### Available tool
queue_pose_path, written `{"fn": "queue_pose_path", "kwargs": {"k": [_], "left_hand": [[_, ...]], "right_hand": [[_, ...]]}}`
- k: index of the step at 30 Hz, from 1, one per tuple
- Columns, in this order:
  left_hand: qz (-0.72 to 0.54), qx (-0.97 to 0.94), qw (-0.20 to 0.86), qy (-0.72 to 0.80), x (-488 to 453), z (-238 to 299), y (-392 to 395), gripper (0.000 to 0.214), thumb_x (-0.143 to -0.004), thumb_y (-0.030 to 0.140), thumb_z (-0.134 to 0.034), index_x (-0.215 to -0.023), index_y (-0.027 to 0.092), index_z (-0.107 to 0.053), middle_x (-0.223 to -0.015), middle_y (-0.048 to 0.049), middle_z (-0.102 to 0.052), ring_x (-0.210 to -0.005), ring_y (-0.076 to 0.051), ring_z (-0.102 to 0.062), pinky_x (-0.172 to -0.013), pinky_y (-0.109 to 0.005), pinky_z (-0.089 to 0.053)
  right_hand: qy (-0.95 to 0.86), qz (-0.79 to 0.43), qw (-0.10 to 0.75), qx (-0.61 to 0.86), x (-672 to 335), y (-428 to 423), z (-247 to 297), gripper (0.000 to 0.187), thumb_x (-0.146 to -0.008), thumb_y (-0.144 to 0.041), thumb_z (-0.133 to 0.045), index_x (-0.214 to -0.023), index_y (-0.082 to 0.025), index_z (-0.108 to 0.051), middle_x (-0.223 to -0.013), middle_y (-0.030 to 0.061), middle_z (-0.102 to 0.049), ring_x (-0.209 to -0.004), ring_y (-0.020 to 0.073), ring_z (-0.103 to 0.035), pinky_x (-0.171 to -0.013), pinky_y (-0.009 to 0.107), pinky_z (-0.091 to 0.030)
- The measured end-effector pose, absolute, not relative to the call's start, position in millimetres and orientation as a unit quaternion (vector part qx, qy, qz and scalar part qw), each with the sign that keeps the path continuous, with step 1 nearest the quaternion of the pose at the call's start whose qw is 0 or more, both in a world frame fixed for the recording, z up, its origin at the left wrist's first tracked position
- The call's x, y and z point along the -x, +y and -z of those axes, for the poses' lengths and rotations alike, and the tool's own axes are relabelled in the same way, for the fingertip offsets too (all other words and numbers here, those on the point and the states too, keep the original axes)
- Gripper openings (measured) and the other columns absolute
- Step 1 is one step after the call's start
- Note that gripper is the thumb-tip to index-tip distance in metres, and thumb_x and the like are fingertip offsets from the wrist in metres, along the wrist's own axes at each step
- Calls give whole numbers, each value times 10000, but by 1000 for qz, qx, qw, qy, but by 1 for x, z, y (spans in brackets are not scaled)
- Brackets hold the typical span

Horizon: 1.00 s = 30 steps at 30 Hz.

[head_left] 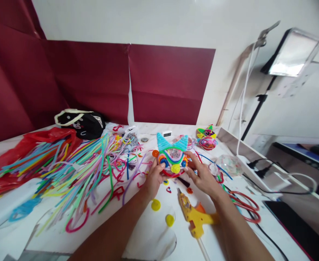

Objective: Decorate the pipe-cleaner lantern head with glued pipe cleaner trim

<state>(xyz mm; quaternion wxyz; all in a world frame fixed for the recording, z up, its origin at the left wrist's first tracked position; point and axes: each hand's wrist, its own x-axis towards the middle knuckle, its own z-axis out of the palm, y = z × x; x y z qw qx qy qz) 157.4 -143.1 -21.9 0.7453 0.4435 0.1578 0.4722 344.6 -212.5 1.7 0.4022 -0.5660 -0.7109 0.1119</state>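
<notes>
My view from the head camera centres on the left hand [154,178], its fingers curled around the left lower edge of a cat-shaped piece [172,155] with the thumb on the front. The right hand [202,175] is partly closed and pinches the opposite edge between thumb and fingers. The piece is held up at the middle of the scene, front towards me: two pointed ears wound in ridged light-blue strands, a green band arching over a shiny clear centre, blue and orange coils on either side, a yellow coil low in the middle. An orange spiral [155,153] sits by my left fingertips; whether it is attached I cannot tell.

On the near side, two flat yellow discs [155,204] lie on the smooth white tabletop [148,222]. Right of them is a hard yellow glue gun [198,220], a translucent stick protruding from its rear. Farther right are loops of thick red cord [247,207].

To the left spreads a tangle of fuzzy pastel pipe cleaners [92,177], beside a crinkled red plastic bag [67,135]. Behind them slumps a soft black bag [85,126] with a cream handle. At far right sit small colourful craft pieces [206,138]. Creased maroon sheeting [170,81] covers part of the wall.
</notes>
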Motion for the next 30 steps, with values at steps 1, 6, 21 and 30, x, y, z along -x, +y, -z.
{"fn": "queue_pose_path", "kwargs": {"k": [1,6,21,30], "left_hand": [[-473,-443,745,156,-158,22,-143,606,-822,360,-679,-1384,242,-485,-1253,-80,-692,-1188,-292,-655,-930,-452,-588],[-476,-448,742,149,-157,22,-144,661,-835,363,-672,-1447,273,-439,-1301,-78,-669,-1184,-289,-654,-944,-462,-582],[-468,-458,734,179,-158,28,-142,638,-781,354,-774,-1356,253,-517,-1265,-93,-689,-1201,-316,-652,-958,-467,-579],[-477,-429,747,173,-158,23,-147,646,-758,338,-796,-1333,255,-514,-1291,-97,-675,-1205,-332,-648,-956,-475,-585]], "right_hand": [[-711,-110,403,566,-345,-212,-1,511,-1000,-401,-444,-1462,-187,-395,-676,-45,-599,-586,157,-544,-611,269,-397],[-710,-101,406,566,-344,-212,0,511,-1001,-401,-445,-1469,-197,-405,-654,-51,-591,-571,155,-530,-598,269,-381],[-715,-90,399,567,-343,-213,-2,503,-1015,-410,-433,-1477,-214,-391,-799,9,-723,-638,182,-626,-671,297,-470],[-723,-68,393,564,-342,-215,-3,514,-1021,-393,-433,-1511,-243,-381,-996,44,-758,-776,208,-690,-754,321,-502]]}}
